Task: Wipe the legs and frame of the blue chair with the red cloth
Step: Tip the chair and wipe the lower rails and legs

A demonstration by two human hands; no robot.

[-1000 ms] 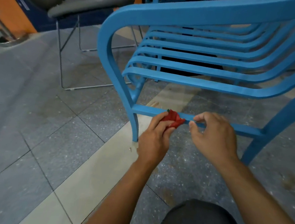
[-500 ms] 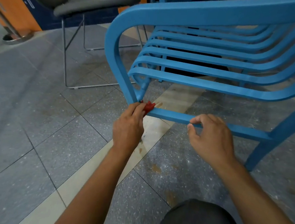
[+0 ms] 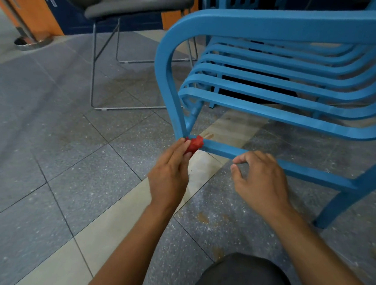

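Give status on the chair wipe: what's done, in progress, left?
Done: the lower rail between the hands, which the red cloth crossed over the last second. In hand: left hand holds the cloth at the rail's joint with the curved leg; right hand grips the rail. Left, probably: both that leg and the other leg, the rail past the right hand, the armrest.

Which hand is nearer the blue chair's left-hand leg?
Left. The left hand holds the cloth on the rail right beside that leg; the right hand pinches the rail farther along.
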